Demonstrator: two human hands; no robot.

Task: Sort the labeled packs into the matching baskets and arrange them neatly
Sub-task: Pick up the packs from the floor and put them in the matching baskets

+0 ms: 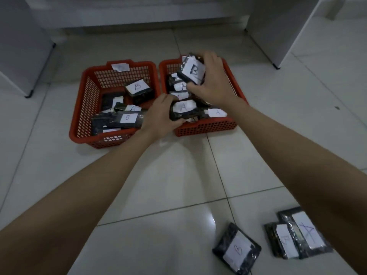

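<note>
Now | our right hand (213, 80) grips a B pack (191, 70) above the A basket (206, 127) at 1 o'clock | left hand (158, 114) clasps an A pack (183, 110) there | risk: B gets dropped among A's; B basket (85, 124) sits at 11 o'clock.

Both bare forearms reach forward from the bottom corners and draw toward each other near the middle. The left hand (158, 114) lies low, back of the hand up, thumb nearest the viewer and fingers curled round the left end of a pack marked A (183, 111). The right hand (213, 80) is raised higher and further forward, wrist bent, fingers arched over the top and thumb under the lower edge of a pack marked B (191, 70), which it holds tilted in the air
</note>
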